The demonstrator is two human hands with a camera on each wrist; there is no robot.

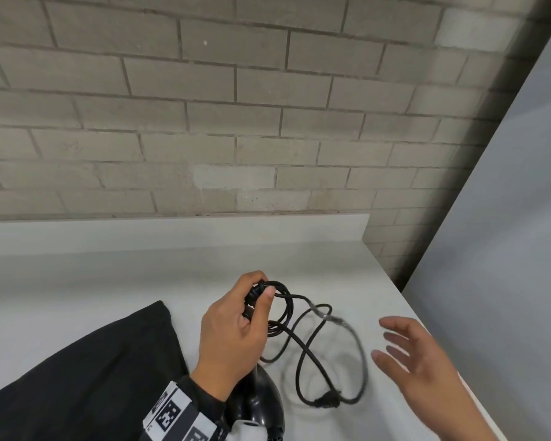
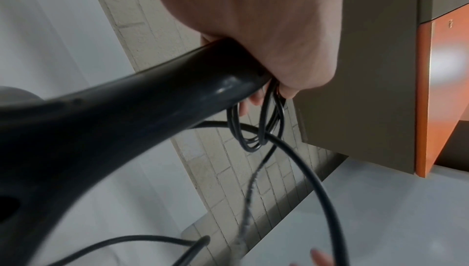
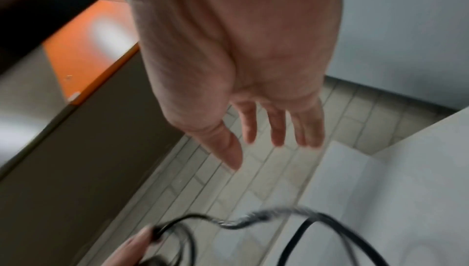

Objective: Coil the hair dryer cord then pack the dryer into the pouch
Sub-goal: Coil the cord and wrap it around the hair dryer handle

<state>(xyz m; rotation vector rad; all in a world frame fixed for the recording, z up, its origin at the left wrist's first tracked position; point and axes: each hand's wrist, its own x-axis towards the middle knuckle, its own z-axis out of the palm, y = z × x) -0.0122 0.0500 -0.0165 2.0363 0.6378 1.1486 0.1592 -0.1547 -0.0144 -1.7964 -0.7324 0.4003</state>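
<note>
My left hand [image 1: 245, 316] grips the black hair dryer's handle [image 2: 157, 97] together with several small loops of its black cord [image 1: 282, 308] against the handle end. The dryer body [image 1: 261, 405] hangs below my wrist, partly hidden by the sleeve. The loose part of the cord trails right in a wide blurred loop, and its plug [image 1: 328, 402] lies on the white counter [image 1: 109, 281]. My right hand [image 1: 417, 351] hovers right of that loop, fingers [image 3: 276, 125] spread and holding nothing. The black pouch [image 1: 86, 370] lies flat on the counter at the lower left.
A grey brick wall [image 1: 204, 106] rises behind the counter's raised back ledge [image 1: 172, 230]. The counter's right edge [image 1: 427, 313] runs diagonally, with grey floor [image 1: 506, 218] beyond it. An orange and brown cabinet [image 2: 431, 89] shows in the wrist views.
</note>
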